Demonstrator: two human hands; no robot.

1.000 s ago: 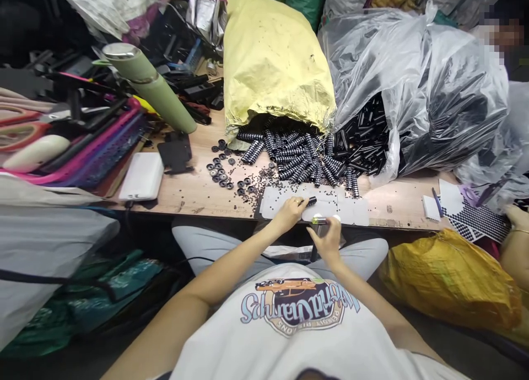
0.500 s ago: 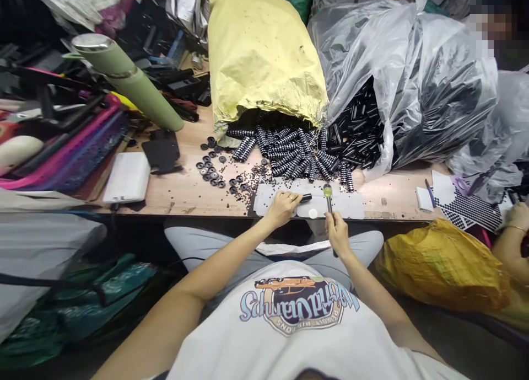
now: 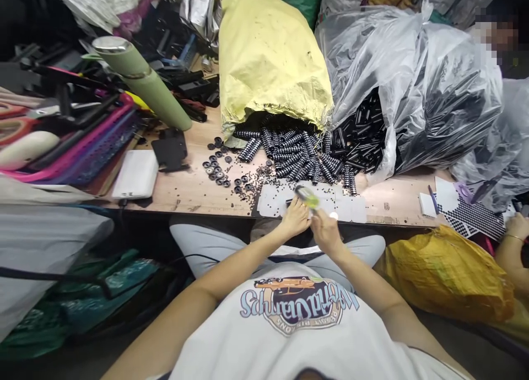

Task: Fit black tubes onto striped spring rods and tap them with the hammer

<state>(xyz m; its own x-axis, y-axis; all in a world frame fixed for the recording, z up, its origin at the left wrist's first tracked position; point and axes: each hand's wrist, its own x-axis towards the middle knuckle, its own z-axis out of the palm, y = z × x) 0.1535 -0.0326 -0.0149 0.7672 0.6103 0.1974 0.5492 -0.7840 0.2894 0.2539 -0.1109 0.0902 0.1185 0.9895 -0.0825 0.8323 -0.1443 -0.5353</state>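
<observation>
My left hand (image 3: pixel 295 219) rests closed at the table's front edge on a white sheet (image 3: pixel 273 201), pinching a small black cylinder I can barely see. Beside it, my right hand (image 3: pixel 325 231) grips a thin tool with a yellow-green tip (image 3: pixel 308 197), blurred by motion and pointing up-left over my left hand. The two hands touch. Just behind them lies a heap of black-and-white studded cylinders (image 3: pixel 297 154) spilling from a yellow sack (image 3: pixel 268 54).
A clear plastic bag of black tubes (image 3: pixel 367 132) lies at the right. Black washers (image 3: pixel 217 167) and tiny beads are scattered at the left, near a white box (image 3: pixel 136 173) and a green flask (image 3: pixel 142 82). Another person's hand (image 3: pixel 514 225) shows at the far right, above a yellow bag (image 3: pixel 450 275).
My right hand swung the yellow-tipped tool from upright to leaning left over my left hand. Both hands drew together at the table edge.
</observation>
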